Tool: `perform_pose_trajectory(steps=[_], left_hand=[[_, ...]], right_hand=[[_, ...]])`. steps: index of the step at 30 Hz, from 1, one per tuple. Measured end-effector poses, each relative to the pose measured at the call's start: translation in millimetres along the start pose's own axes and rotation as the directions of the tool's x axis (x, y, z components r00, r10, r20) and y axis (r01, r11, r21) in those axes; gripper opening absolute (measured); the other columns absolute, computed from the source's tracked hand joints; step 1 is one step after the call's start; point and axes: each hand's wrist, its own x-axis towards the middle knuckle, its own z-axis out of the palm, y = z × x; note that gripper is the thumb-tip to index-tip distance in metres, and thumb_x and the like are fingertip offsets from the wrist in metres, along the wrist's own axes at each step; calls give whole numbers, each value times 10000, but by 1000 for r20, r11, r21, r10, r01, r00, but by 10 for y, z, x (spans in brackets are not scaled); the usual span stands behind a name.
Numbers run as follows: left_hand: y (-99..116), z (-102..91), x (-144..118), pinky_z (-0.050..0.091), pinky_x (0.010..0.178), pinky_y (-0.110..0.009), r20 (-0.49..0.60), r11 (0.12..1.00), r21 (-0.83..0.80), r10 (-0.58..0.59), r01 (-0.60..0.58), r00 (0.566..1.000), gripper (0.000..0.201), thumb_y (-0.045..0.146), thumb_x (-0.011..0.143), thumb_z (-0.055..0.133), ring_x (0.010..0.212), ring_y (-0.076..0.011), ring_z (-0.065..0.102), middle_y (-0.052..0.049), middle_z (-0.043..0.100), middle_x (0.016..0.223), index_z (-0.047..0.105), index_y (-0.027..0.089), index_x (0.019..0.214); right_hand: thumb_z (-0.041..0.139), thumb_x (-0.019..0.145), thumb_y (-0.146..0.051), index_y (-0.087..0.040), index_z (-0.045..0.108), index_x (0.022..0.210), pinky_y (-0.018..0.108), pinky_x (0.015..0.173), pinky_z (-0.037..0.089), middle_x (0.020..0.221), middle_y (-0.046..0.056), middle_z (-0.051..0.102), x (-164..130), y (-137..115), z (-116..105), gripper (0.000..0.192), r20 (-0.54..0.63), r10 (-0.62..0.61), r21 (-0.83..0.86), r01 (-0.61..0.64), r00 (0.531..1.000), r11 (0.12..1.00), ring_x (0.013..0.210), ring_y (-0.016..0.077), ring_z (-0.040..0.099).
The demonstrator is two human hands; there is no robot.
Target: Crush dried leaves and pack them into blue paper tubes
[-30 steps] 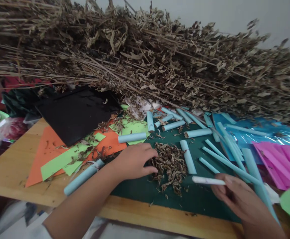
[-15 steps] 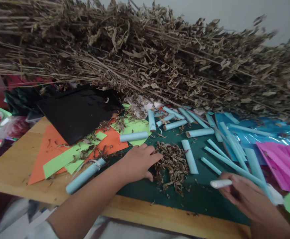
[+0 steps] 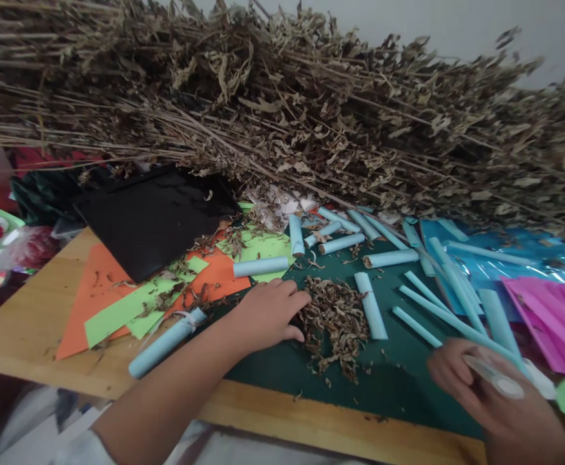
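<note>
My left hand [image 3: 267,313] rests on the dark green mat [image 3: 383,387], its fingers curled against the left side of a small heap of crushed dry leaves [image 3: 335,320]. My right hand [image 3: 485,394] is at the lower right, holding a thin white stick [image 3: 493,378] that points right and slightly toward me. Several light blue paper rolls [image 3: 370,314] lie scattered on the mat just beyond the heap. One long blue roll [image 3: 166,342] lies by my left forearm.
A large pile of dry leafy stalks [image 3: 287,110] fills the back. A black sheet [image 3: 151,216] lies over orange [image 3: 88,290] and green paper [image 3: 117,313] on the wooden table [image 3: 20,329]. Blue [image 3: 519,258] and pink sheets [image 3: 553,316] lie at right.
My right hand has turned the white stick from pointing left to pointing right and drawn it back. My left hand's fingers have spread and curled again at the leaf heap.
</note>
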Motion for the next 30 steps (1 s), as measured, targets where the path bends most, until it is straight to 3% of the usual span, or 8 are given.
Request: perform_pose_trajectory(steps=[3, 7, 11, 13, 18, 22, 26, 30], left_hand=[[-13, -13, -12, 389, 681, -299, 2, 1000, -8, -9, 9, 1000, 516, 471, 630, 601, 884, -223, 472, -34, 501, 927, 416, 232, 1048], [2, -5, -24, 388, 686, -296, 15, 1000, -24, 18, -18, 1000, 631, 509, 568, 631, 881, -224, 477, -35, 507, 941, 395, 223, 1079], [10, 25, -21, 387, 691, -296, 48, 999, -29, 26, -24, 999, 737, 534, 522, 648, 889, -229, 482, -42, 512, 967, 365, 212, 1121], [11, 34, -17, 390, 688, -298, 42, 1000, -24, 20, -19, 999, 742, 528, 522, 652, 887, -233, 485, -46, 517, 969, 361, 209, 1126], [33, 45, -8, 409, 677, -305, 8, 1000, 2, 5, -5, 1000, 638, 483, 595, 624, 882, -235, 490, -51, 525, 969, 369, 205, 1110], [76, 68, 7, 425, 650, -311, -20, 999, 35, -32, 33, 999, 449, 405, 689, 566, 850, -230, 503, -48, 537, 935, 401, 201, 1053], [106, 97, 26, 431, 665, -325, -46, 998, 7, -57, 57, 997, 364, 383, 714, 538, 849, -234, 512, -47, 548, 917, 421, 195, 1002], [61, 58, 7, 422, 676, -314, -48, 995, -81, -67, 63, 997, 348, 364, 731, 519, 849, -220, 524, -42, 558, 930, 410, 205, 1021]], right_hand=[[428, 714, -574, -174, 449, 480, 241, 413, 278, 434, 2, 400, 1, 13, 6, 465, 49, 81, -139, -74, 995, 988, 412, 99, 349], [356, 728, -608, -184, 419, 501, 238, 394, 252, 396, -17, 362, 22, 36, 10, 485, 81, 44, 82, -50, 996, 995, 387, 97, 313], [430, 719, -567, -171, 446, 489, 233, 411, 262, 420, -4, 409, 39, 26, 47, 458, 41, 84, -20, -83, 996, 996, 405, 94, 343], [394, 728, -578, -179, 423, 482, 234, 402, 255, 399, -10, 389, 50, 13, 68, 469, 19, 39, 60, -40, 999, 997, 393, 95, 327], [441, 713, -562, -171, 451, 483, 232, 410, 265, 416, 1, 422, 64, -4, 79, 454, -32, 71, -47, -73, 997, 996, 402, 95, 350], [358, 740, -580, -189, 420, 496, 232, 385, 255, 398, -11, 392, 14, -9, 77, 465, -72, 10, 99, -2, 997, 995, 384, 99, 329], [421, 721, -564, -177, 462, 479, 237, 411, 280, 415, 3, 421, -51, -9, 111, 458, -137, 57, -153, -78, 989, 985, 406, 104, 371], [348, 743, -579, -191, 409, 471, 238, 380, 264, 378, -13, 367, -75, -24, 170, 478, -144, -8, 61, 16, 990, 998, 369, 100, 319]])
